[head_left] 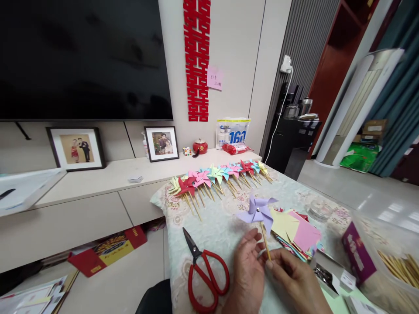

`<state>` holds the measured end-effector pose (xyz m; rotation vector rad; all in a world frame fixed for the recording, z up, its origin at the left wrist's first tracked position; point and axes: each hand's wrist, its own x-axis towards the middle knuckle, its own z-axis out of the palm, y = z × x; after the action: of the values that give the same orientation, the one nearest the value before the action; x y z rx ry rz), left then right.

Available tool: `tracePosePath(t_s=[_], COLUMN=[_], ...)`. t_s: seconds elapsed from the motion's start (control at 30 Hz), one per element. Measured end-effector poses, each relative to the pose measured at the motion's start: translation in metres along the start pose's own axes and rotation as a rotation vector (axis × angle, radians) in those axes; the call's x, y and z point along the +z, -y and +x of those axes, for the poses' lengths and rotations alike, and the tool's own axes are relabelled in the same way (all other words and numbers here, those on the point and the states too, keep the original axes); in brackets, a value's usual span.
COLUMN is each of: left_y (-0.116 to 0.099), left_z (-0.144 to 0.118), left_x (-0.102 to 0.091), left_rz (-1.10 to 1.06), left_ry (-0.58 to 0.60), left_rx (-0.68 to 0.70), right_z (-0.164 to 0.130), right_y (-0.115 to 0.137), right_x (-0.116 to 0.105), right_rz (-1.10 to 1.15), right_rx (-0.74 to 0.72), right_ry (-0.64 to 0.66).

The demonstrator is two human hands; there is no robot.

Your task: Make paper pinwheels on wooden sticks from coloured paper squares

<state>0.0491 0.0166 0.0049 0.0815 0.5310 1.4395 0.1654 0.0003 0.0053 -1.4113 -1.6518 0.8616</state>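
Observation:
A lilac paper pinwheel point(253, 213) on a thin wooden stick stands raised over the table, a pin at its centre. My right hand point(293, 277) pinches the lower part of that stick between thumb and finger. Beside it, my left hand point(249, 266) is turned palm up, its fingers loosely curled apart near the stick; no grip shows there. Red-handled scissors point(203, 270) lie left of my left hand, blades pointing away. Just right of the pinwheel is a stack of coloured paper squares point(306, 233) with cut slits.
Along the table's far edge lies a row of finished pinwheels point(216, 174) in several colours. A clear box of wooden sticks point(401, 266) stands at the right, with a small open box of pins point(325, 277) beside it. Behind is a glass dish point(321, 210).

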Motion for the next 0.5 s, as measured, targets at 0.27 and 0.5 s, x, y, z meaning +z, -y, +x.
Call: tracePosePath(t_s=[0.27,0.5], left_y=[0.027,0.047], left_z=[0.003,0.004], left_x=[-0.006,0.003], left_rz=[0.116,0.207], left_ry=[-0.014,0.026], left_rx=[-0.065,-0.251], right_z=[0.083,0.171], right_y=[0.038,0.027], right_x=[0.005,0.02], right_rz=[0.11,0.176], right_rx=[-0.02,0.032], right_ry=[-0.09,-0.3])
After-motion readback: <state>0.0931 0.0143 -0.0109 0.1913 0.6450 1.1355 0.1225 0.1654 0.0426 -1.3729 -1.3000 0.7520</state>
